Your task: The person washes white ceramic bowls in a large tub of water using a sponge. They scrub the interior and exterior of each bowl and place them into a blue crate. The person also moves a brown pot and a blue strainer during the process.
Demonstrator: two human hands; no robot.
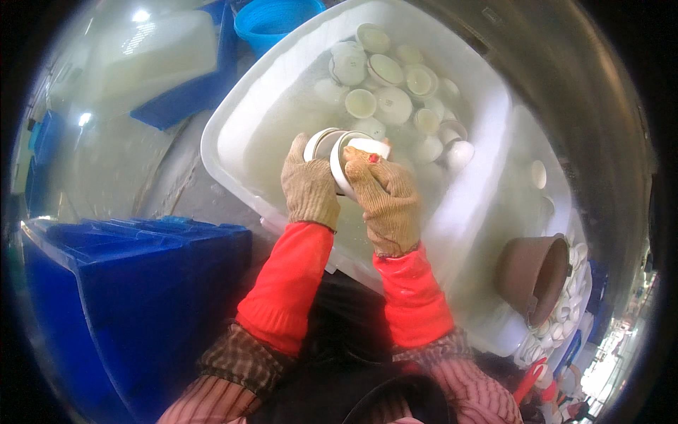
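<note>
My left hand (309,188), in a tan knit glove, grips a white cup or bowl (316,146) with a dark line at its rim. Against it, my right hand (389,199), gloved likewise, holds a second white bowl (339,172) tilted on its side. A small white piece (371,146), its kind unclear, shows at the right fingertips, beside a red spot on the glove. Both hands are above a large white plastic tub (241,100) of cloudy water. Several white cups and bowls (392,105) lie in the water beyond them, some bearing marks on their bases.
A closed blue bin (143,297) stands at my left, and a light-blue basket (280,24) behind the tub. To the right, a brown bucket (516,275) lies tipped near heaped white pieces (564,318). A co-worker's red glove (531,379) appears at lower right.
</note>
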